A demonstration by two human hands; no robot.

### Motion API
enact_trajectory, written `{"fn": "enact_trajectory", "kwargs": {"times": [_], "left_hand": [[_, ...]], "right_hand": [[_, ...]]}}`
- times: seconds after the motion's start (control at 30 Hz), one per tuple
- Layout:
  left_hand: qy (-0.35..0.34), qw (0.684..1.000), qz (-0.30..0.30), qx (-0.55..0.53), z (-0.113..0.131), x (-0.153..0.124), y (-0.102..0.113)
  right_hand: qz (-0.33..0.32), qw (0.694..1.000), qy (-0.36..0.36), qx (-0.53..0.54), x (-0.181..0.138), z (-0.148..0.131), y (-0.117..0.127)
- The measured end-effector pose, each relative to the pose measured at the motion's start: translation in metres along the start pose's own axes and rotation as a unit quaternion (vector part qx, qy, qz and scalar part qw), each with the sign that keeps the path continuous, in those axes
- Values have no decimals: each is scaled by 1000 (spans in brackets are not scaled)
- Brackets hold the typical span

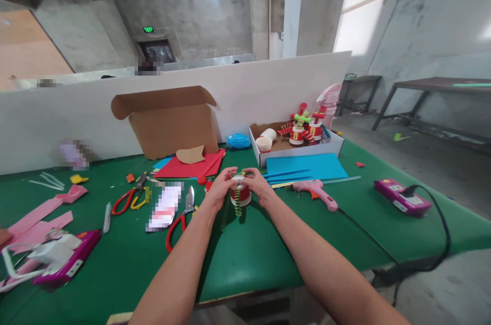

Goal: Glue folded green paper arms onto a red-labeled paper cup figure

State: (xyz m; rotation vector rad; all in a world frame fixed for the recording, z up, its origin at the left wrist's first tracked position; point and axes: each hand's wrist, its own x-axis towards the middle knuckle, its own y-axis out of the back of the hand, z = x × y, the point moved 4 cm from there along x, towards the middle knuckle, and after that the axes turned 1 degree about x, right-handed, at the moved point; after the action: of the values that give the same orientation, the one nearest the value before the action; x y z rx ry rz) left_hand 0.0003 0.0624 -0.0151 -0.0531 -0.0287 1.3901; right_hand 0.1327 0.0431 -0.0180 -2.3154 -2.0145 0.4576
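An upside-down white paper cup [245,201] with a red band stands on the table between my hands. A green accordion-folded paper strip [237,201] lies across its top and hangs down the near side. My left hand [222,188] is closed, its fingertips pinching the strip at the cup's top. From the other side, my right hand [258,185] is also closed on the strip, near its upper end. Fingers partly hide the top of the cup. Red-handled scissors [188,203] lie just left of my left forearm.
A pink glue gun [310,188] with a black cord lies to the right, before blue paper [307,166]. Behind is a white box [303,154] with cups and paper figures. Red paper [187,165], pliers [132,196] and purple power strips [402,197] also lie about.
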Motion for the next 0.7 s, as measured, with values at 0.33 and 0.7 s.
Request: {"fn": "enact_trajectory", "kwargs": {"times": [0.33,0.7], "left_hand": [[16,1000,8,-13,4,-3,-4],[14,1000,3,-14,3,-2,-3]], "right_hand": [[-6,1000,-4,4,0,1,0],[-4,1000,-5,-4,-1,-1,0]]}}
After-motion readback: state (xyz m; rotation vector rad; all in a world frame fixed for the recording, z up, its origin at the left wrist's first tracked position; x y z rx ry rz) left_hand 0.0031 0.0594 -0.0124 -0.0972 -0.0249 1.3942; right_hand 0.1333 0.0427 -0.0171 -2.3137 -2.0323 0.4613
